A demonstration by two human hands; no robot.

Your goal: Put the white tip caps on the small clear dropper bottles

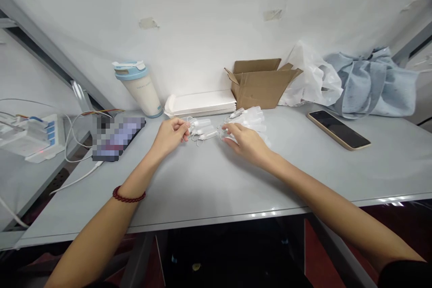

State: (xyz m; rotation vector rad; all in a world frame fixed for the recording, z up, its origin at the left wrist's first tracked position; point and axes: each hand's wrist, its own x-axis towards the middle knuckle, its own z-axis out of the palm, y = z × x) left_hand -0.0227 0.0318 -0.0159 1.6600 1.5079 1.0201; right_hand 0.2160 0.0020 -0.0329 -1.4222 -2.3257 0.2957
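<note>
Translucent plastic gives the small tubes their milky look, and they lie in two loose clusters around the middle of the grey, smooth worktop (216, 189), towards its far side: a left cluster (202, 123) of a few slim tubes with thin, curled loops, and a fuller right cluster (254, 116) fanned out in rounded, frosted shapes. The left hand (171, 135) is narrow, thumb and fingertips drawn together at the left end of the left cluster, though whether a loop is pinched between them I cannot tell; the right hand (248, 143) is moderately wide, thumb apart from the curved fingers, over the near left part of the right cluster. A dark red beaded bracelet (128, 198) rings the left wrist. Beyond the left cluster lies a low, flat white stack (202, 104), and just right of it stands a brown cardboard box (258, 90), its stiff flaps open. Farther right, a crinkled white plastic bag (312, 81) sits by a soft, pale blue fabric bag (391, 87), with a glossy black-faced phone (339, 129) nearer. On the left are a tapered cream tumbler (143, 92) with a pale blue lid, a partly pixelated device (119, 139), and white cables by a white power strip (49, 137)
</note>
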